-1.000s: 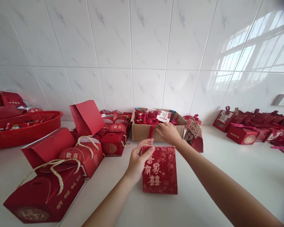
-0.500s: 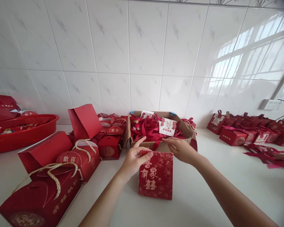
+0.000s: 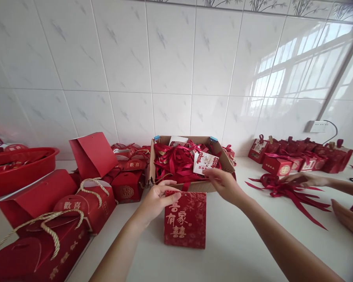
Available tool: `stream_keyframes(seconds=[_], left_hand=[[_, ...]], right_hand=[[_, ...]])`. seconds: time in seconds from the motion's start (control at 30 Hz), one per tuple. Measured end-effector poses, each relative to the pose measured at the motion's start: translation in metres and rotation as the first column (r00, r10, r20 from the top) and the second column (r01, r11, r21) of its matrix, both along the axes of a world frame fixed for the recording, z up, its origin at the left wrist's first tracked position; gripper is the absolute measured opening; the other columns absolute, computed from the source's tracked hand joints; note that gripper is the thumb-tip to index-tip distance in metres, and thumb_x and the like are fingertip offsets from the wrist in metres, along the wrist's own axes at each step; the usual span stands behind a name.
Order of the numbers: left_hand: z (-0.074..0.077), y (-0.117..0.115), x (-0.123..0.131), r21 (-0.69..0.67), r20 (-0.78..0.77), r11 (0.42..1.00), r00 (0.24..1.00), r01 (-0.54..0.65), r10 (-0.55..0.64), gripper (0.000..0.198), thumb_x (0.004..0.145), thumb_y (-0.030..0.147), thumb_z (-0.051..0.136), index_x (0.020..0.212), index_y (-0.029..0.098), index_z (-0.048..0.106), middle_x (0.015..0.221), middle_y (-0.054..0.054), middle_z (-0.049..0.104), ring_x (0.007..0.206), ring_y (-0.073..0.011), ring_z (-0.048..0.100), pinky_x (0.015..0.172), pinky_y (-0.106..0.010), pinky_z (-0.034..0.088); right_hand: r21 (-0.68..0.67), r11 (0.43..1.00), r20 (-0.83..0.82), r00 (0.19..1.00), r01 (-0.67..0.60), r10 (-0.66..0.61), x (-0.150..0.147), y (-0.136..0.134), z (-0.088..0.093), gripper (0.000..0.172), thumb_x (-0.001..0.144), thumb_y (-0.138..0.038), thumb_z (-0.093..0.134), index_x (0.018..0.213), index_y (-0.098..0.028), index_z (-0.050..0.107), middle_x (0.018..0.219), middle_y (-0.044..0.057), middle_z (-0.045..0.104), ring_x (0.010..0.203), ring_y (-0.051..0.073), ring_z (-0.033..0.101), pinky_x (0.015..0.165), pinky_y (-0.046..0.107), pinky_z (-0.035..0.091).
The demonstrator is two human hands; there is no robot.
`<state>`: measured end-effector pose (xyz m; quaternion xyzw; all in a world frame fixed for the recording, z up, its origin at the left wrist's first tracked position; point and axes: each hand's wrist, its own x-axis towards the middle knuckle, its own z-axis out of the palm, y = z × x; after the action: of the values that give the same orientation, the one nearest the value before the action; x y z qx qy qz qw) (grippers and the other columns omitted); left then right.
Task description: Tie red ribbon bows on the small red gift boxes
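Observation:
My left hand grips the top edge of a red gift box with gold characters, which stands upright on the white counter. Beyond it is an open cardboard box filled with dark red ribbons. My right hand is over the front right edge of the cardboard box, its fingertips pressed on the lower edge of a white card with red print. A red ribbon hangs over the cardboard rim, behind the gift box.
At the left, larger red boxes with rope handles stand before a red basin. Small red boxes line the right wall side. Another person's hand touches loose ribbons; their other hand is at the right edge.
The view has turned right. My right hand has moved from the ribbons near the rim to the white card. Another person's hands have come into view at the right.

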<state>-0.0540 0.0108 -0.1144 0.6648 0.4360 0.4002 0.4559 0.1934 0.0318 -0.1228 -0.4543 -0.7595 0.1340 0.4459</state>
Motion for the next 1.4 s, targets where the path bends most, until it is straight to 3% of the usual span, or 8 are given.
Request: stream_keyframes(seconds=[0.13, 0.27, 0.43, 0.67, 0.83, 1.1, 1.27, 1.4], left_hand=[[0.002, -0.002, 0.001, -0.002, 0.008, 1.000, 1.000, -0.007, 0.007, 0.025, 0.066, 0.044, 0.073, 0.077, 0.022, 0.076, 0.127, -0.010, 0.052, 0.123, -0.0312, 0.045, 0.103, -0.039, 0.035], [0.000, -0.001, 0.001, 0.008, 0.011, 1.000, 1.000, -0.014, 0.014, 0.024, 0.066, 0.044, 0.074, 0.077, 0.022, 0.076, 0.128, -0.010, 0.053, 0.124, -0.0313, 0.044, 0.103, -0.040, 0.036], [-0.003, 0.002, -0.002, 0.026, -0.033, 1.000, 0.999, -0.008, 0.009, 0.024, 0.068, 0.045, 0.072, 0.077, 0.023, 0.076, 0.129, -0.009, 0.052, 0.124, -0.0316, 0.044, 0.103, -0.040, 0.035], [-0.004, 0.003, -0.003, 0.037, -0.044, 0.999, 0.999, -0.001, 0.003, 0.025, 0.070, 0.045, 0.071, 0.078, 0.022, 0.076, 0.127, -0.009, 0.052, 0.123, -0.0308, 0.045, 0.102, -0.040, 0.035], [-0.004, 0.003, -0.002, 0.040, -0.042, 0.999, 0.999, -0.001, 0.003, 0.025, 0.069, 0.045, 0.071, 0.078, 0.023, 0.076, 0.126, -0.009, 0.053, 0.124, -0.0315, 0.044, 0.102, -0.040, 0.035], [-0.002, 0.002, 0.000, 0.028, -0.006, 1.000, 1.000, -0.013, 0.013, 0.026, 0.065, 0.045, 0.073, 0.075, 0.022, 0.076, 0.126, -0.010, 0.053, 0.118, -0.0312, 0.049, 0.102, -0.041, 0.037], [0.000, 0.001, 0.002, 0.027, 0.007, 0.999, 1.000, -0.024, 0.023, 0.026, 0.064, 0.045, 0.074, 0.075, 0.022, 0.076, 0.125, -0.010, 0.054, 0.120, -0.0313, 0.047, 0.097, -0.039, 0.041], [0.000, 0.001, 0.002, 0.034, -0.005, 0.999, 1.000, -0.029, 0.029, 0.026, 0.064, 0.045, 0.074, 0.075, 0.022, 0.076, 0.125, -0.010, 0.054, 0.120, -0.0318, 0.047, 0.098, -0.040, 0.040]], right_hand=[[0.112, 0.945, -0.318, 0.912, 0.307, -0.259, 0.023, 0.012, -0.002, 0.020, 0.080, -0.021, 0.044, 0.086, -0.018, 0.063, 0.095, 0.008, 0.067, 0.086, 0.020, 0.063, 0.075, 0.034, 0.051], [0.161, 0.888, -0.376, 0.859, 0.430, -0.347, 0.043, 0.008, -0.005, 0.018, 0.080, -0.023, 0.045, 0.083, -0.020, 0.063, 0.092, 0.006, 0.065, 0.085, 0.020, 0.061, 0.071, 0.034, 0.051], [0.226, 0.935, -0.117, 0.961, 0.273, -0.252, 0.031, 0.003, -0.001, 0.016, 0.081, -0.025, 0.051, 0.087, -0.021, 0.065, 0.091, 0.007, 0.065, 0.079, 0.019, 0.062, 0.068, 0.030, 0.050], [-0.146, 0.969, 0.442, 0.890, 0.198, -0.115, -0.003, 0.042, 0.018, 0.022, 0.077, -0.032, 0.060, 0.095, -0.021, 0.067, 0.088, 0.005, 0.071, 0.077, 0.020, 0.064, 0.063, 0.027, 0.048], [-0.194, 0.959, 0.536, 0.841, 0.207, -0.073, -0.006, 0.062, 0.022, 0.016, 0.065, -0.033, 0.072, 0.075, -0.021, 0.071, 0.074, 0.004, 0.070, 0.069, 0.021, 0.064, 0.057, 0.026, 0.044], [-0.139, 0.971, 0.547, 0.833, 0.195, -0.089, -0.008, 0.051, 0.024, 0.017, 0.079, -0.023, 0.057, 0.091, -0.025, 0.068, 0.091, 0.002, 0.071, 0.079, 0.019, 0.062, 0.068, 0.028, 0.042], [-0.169, 0.977, 0.564, 0.825, 0.133, -0.015, -0.006, 0.035, 0.027, 0.039, 0.085, -0.050, 0.048, 0.067, -0.023, 0.069, 0.062, 0.001, 0.067, 0.066, 0.018, 0.060, 0.081, 0.037, 0.039], [-0.151, 0.983, 0.533, 0.846, 0.100, -0.004, -0.001, 0.025, 0.031, 0.017, 0.076, -0.040, 0.065, 0.078, -0.024, 0.071, 0.075, 0.001, 0.071, 0.072, 0.019, 0.062, 0.087, 0.041, 0.034]])
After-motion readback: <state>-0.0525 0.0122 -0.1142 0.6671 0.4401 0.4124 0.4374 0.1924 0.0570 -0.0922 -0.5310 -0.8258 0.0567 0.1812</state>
